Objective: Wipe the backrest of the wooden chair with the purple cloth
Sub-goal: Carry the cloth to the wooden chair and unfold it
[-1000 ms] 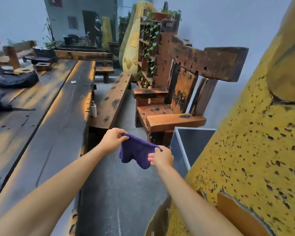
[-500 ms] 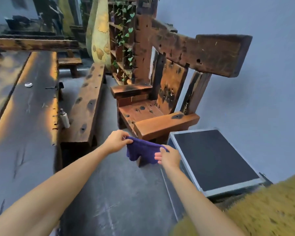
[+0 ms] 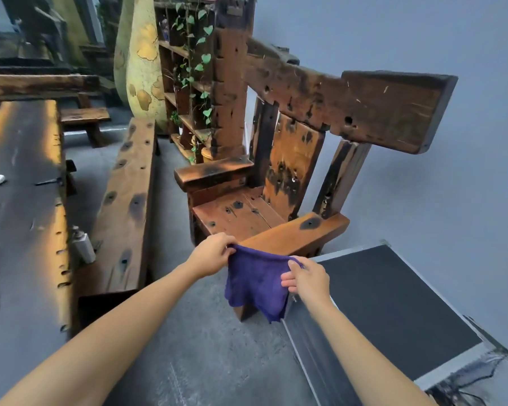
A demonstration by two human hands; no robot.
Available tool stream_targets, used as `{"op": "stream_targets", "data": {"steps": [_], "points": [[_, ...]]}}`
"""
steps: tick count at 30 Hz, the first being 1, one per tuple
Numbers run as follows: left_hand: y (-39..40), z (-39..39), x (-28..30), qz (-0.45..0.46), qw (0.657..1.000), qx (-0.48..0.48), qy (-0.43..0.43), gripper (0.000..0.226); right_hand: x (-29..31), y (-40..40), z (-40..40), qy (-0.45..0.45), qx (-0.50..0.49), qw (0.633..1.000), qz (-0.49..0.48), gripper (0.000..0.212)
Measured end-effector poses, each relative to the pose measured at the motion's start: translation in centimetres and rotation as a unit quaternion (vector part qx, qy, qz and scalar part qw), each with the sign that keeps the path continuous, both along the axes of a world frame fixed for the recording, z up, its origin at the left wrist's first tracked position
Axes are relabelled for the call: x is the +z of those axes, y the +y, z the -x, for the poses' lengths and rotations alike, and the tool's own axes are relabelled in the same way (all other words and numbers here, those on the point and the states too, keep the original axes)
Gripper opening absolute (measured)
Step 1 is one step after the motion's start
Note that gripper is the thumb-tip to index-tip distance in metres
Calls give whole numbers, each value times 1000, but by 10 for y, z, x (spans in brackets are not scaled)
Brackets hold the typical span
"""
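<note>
The purple cloth [image 3: 255, 284] hangs spread between both hands, just in front of the chair's near armrest. My left hand [image 3: 213, 253] pinches its left top corner and my right hand [image 3: 304, 278] pinches its right top edge. The wooden chair [image 3: 247, 212] stands ahead, rough and dark-stained. Its backrest has a wide top rail [image 3: 349, 104] and an upright centre board [image 3: 294, 162], both well above and beyond the cloth. Neither hand touches the chair.
A long wooden bench [image 3: 123, 206] runs along the left of the chair beside a long dark table [image 3: 18, 206]. A small bottle [image 3: 82, 244] leans between them. A dark flat case [image 3: 387, 312] lies at the right. A plant shelf [image 3: 188, 83] stands behind the chair.
The view has moved closer to the chair and turned right. Both hands still hold the cloth, which now hangs more spread out near the armrest.
</note>
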State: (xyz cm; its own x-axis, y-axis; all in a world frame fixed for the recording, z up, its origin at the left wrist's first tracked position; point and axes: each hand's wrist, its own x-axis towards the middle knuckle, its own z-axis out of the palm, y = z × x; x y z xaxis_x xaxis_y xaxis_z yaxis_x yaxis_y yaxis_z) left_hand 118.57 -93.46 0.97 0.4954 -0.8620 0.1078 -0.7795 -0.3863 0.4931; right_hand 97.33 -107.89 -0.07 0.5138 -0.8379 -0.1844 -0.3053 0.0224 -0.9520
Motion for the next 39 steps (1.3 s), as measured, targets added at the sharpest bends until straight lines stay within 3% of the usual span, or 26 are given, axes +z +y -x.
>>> {"op": "stream_targets", "data": {"steps": [14,24,32,39], "points": [[-136,-264,18,-102,988,-29,-114,28,-53,-137,-265,-25,19,998,-54,20],[-206,-422,18,-111,989,-26,-98,31,-45,-209,-422,-31,43,996,-77,16],[-272,-586,3,-133,984,-81,-92,30,-48,-258,-567,-11,19,997,-76,15],[-352,-715,45,-57,990,-112,-69,25,-1,-306,-686,-32,-63,996,-46,15]]}}
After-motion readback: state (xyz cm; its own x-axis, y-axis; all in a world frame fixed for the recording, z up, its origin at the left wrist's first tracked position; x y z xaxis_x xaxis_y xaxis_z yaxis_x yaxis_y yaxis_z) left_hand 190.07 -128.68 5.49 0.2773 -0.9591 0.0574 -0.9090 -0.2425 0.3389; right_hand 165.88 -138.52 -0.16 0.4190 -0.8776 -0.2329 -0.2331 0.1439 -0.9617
